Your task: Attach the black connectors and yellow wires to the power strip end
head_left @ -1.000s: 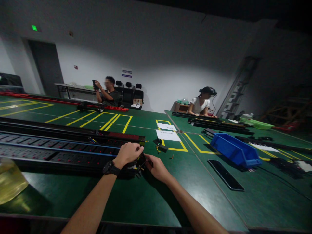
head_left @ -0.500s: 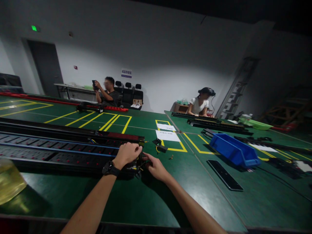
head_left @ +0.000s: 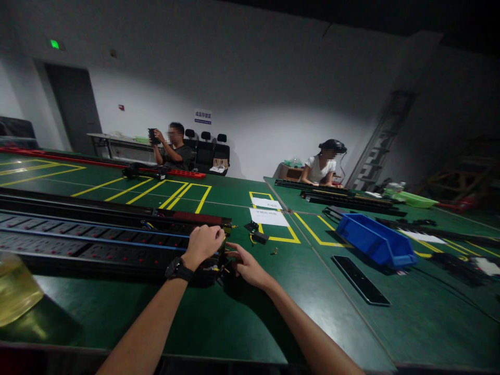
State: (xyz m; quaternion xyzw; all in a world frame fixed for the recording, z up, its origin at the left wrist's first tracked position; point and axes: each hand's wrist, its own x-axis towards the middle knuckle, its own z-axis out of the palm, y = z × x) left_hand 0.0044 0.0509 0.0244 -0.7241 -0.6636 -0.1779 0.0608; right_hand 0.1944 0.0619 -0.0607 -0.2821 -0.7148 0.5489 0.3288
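Note:
A long black power strip, with rows of sockets, red dots and blue edges, lies across the left of the green table. My left hand, a black watch on its wrist, is curled over the strip's right end, fingers closed on it; the fingertips are partly hidden. Facing it from the right, my right hand has its fingers bent in at the same end. Between the hands are a small dark part and short wires, too dim to make out. What the right fingers pinch is hidden.
Right of my hands lie a small black part with yellow wire, paper sheets, a phone and a blue bin. A container of yellow liquid stands at left. Two people are across the table.
Both hands stay at the strip's end. The left hand has shifted slightly, and the right fingers have moved a little at the dark part. Nothing else visibly differs on the table.

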